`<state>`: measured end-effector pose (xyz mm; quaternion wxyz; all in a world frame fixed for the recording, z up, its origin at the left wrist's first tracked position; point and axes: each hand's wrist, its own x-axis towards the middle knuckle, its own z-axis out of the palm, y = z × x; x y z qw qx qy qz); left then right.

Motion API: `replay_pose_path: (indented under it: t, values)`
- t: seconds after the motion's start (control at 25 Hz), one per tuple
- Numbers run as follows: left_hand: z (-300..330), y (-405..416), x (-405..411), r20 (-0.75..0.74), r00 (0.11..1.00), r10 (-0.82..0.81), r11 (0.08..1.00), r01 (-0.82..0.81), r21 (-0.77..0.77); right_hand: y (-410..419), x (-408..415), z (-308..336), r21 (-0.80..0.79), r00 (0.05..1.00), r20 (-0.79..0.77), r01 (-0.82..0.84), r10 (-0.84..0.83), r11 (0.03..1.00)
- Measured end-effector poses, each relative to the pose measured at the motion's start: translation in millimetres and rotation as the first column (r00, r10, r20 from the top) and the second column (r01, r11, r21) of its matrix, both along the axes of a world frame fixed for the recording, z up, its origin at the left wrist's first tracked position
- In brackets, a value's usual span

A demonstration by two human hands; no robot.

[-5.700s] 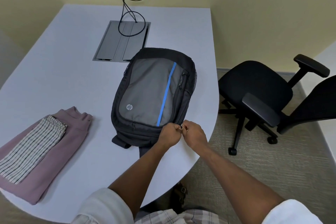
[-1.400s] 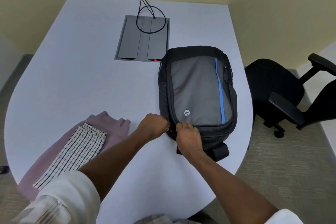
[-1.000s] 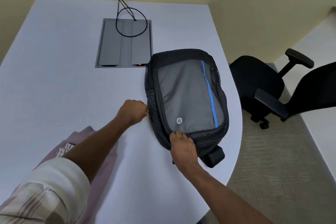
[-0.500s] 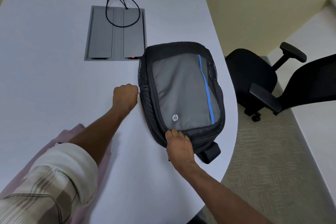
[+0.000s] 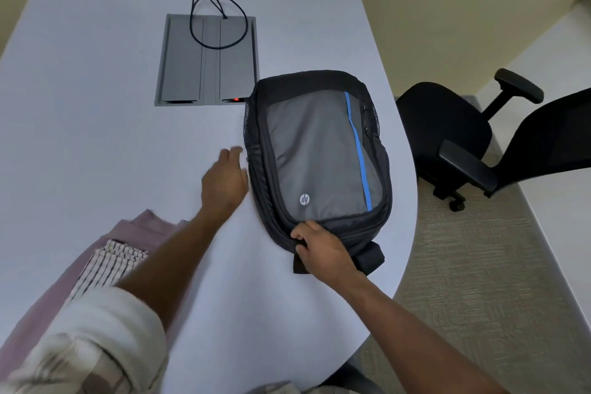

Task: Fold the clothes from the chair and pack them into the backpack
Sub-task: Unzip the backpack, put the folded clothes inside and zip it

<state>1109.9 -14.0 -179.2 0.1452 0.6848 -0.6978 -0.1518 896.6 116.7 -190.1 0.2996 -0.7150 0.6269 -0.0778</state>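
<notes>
Backpack (image 5: 319, 150) at the bench's (image 5: 96, 105) right edge — soft, floppy; right hand (image 5: 323, 249) fingers pinch its near end, left hand (image 5: 225, 181) fingers spread — grasp there.

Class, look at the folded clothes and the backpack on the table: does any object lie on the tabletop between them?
Only the person's left hand and forearm cross the bare table between the folded clothes and the backpack; no object lies there.

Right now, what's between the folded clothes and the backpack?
In the head view, the person's left forearm and left hand cross bare white table between the folded clothes and the backpack.
</notes>
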Motion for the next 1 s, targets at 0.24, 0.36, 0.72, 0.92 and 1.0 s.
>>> replay_pose_path:
  t: [0.24, 0.36, 0.72, 0.92, 1.0]
  values:
    - [-25, 108, -43, -0.065, 0.943, -0.326, 0.94, 0.316, -0.125, 24, -47, -1, -0.189, 0.997, -0.026, 0.06, -0.067, 0.98]
    - [-27, 124, -62, -0.013, 0.922, -0.388, 0.92, 0.386, -0.071, 29, -61, -1, -0.259, 0.987, -0.098, 0.1, -0.13, 0.961]
    - [-25, 170, -59, -0.013, 0.939, -0.343, 0.939, 0.343, 0.022, 44, -56, -7, -0.288, 0.997, -0.052, 0.038, -0.056, 0.957]
    - [-30, 195, -23, 0.016, 0.979, -0.201, 0.978, 0.199, 0.066, 42, -25, -6, -0.284, 0.998, -0.016, -0.067, 0.065, 0.956]
    - [-33, 207, -11, 0.022, 0.994, -0.108, 0.991, 0.106, 0.077, 45, -15, -7, -0.28, 0.993, -0.005, -0.116, 0.119, 0.953]
